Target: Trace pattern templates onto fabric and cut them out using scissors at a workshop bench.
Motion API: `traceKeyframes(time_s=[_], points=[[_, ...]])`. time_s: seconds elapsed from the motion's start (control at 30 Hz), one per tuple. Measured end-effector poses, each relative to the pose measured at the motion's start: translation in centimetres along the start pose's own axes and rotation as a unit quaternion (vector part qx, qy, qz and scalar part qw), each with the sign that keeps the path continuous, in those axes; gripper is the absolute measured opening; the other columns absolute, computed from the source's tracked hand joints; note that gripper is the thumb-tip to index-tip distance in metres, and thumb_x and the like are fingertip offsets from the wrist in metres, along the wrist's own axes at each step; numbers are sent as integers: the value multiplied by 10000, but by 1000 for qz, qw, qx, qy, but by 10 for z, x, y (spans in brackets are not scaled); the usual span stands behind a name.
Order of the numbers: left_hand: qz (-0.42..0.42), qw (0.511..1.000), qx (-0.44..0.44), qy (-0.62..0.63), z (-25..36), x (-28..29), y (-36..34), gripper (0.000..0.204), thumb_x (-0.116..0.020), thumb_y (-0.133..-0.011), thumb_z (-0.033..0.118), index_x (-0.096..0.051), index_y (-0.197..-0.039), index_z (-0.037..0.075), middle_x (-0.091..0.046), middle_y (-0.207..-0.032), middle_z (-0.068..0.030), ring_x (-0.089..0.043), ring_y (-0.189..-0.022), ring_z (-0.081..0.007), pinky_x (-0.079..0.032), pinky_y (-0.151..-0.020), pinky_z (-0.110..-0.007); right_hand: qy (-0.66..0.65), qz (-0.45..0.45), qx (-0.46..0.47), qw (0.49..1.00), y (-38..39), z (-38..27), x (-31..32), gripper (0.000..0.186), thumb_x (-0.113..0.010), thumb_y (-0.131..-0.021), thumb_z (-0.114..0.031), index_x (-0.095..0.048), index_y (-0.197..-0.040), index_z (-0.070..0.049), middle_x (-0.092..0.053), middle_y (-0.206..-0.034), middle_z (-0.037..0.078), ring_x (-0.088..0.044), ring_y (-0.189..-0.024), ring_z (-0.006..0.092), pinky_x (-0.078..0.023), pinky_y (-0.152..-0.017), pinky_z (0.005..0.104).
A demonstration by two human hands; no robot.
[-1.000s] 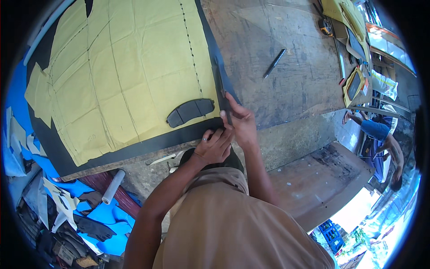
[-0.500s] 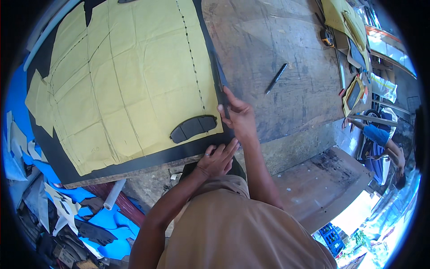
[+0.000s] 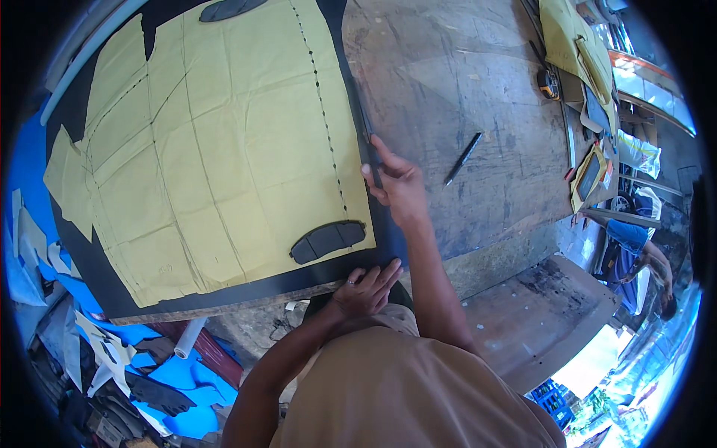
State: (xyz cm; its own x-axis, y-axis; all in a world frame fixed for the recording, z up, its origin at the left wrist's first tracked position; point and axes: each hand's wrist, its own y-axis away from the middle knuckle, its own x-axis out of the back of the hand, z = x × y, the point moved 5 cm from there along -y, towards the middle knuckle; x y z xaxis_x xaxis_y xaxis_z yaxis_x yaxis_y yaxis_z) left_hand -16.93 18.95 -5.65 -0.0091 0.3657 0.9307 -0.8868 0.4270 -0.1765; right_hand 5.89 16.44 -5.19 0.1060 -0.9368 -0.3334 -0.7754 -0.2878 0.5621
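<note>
A creased yellow paper pattern (image 3: 216, 149) with drawn lines lies over a black sheet (image 3: 246, 282) on the wooden table. My right hand (image 3: 401, 183) is closed around a slim dark-handled knife (image 3: 376, 176), beside the pattern's right edge. The blade runs along the black sheet there and is partly hard to make out. My left hand (image 3: 366, 290) rests with its fingers stretched on the sheet's near edge, close to the pattern's near right corner. A dark brake pad (image 3: 328, 242) sits on that corner, and another brake pad (image 3: 231, 8) on the far side.
A pen (image 3: 463, 158) lies on the bare wood of the table (image 3: 478, 89). Along its right side are a tape measure (image 3: 547, 84) and folded yellow paper (image 3: 571, 37). Blue and black scraps (image 3: 194, 388) pile up at lower left. Another person (image 3: 653, 257) is at far right.
My view has shifted, so the table sits lower in the picture. Against the pattern, my right hand with the knife has moved farther away along its right edge. My left hand stays near the corner.
</note>
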Motion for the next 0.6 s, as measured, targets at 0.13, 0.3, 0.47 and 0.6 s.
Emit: traceKeyframes(time_s=[0.13,0.3,0.47,0.6], points=[[11,1000,-9,8,-1,3,-1,542,-578,-937,280,-612,-1443,86,-501,-1606,-74,-567,-958,-169,-390,-757,-343,0,29,-19,999,-21,-21,-14,582,-630,-901,63,-634,-1455,-118,-668,-741,-2,-418,-533,44,-198,-470,179],[-12,998,-69,6,-2,11,-5,478,-557,-961,234,-647,-1381,27,-547,-1547,-134,-539,-989,-216,-399,-779,-360,16,22,-11,1000,-33,-23,-14,572,-638,-909,54,-634,-1454,-121,-669,-744,-6,-420,-532,43,-194,-467,183],[-15,999,-36,28,-5,21,-10,505,-606,-927,269,-644,-1391,73,-560,-1548,-85,-555,-957,-169,-374,-747,-332,28,8,-2,1000,-41,-22,-15,556,-642,-926,40,-634,-1456,-132,-672,-752,-10,-427,-537,41,-195,-468,182],[-18,997,-46,65,-6,22,-12,441,-587,-953,235,-668,-1340,40,-560,-1537,-135,-533,-967,-219,-393,-691,-349,41,33,-14,998,-56,-38,-28,547,-634,-935,39,-635,-1455,-133,-680,-769,-4,-414,-539,42,-195,-474,179]])
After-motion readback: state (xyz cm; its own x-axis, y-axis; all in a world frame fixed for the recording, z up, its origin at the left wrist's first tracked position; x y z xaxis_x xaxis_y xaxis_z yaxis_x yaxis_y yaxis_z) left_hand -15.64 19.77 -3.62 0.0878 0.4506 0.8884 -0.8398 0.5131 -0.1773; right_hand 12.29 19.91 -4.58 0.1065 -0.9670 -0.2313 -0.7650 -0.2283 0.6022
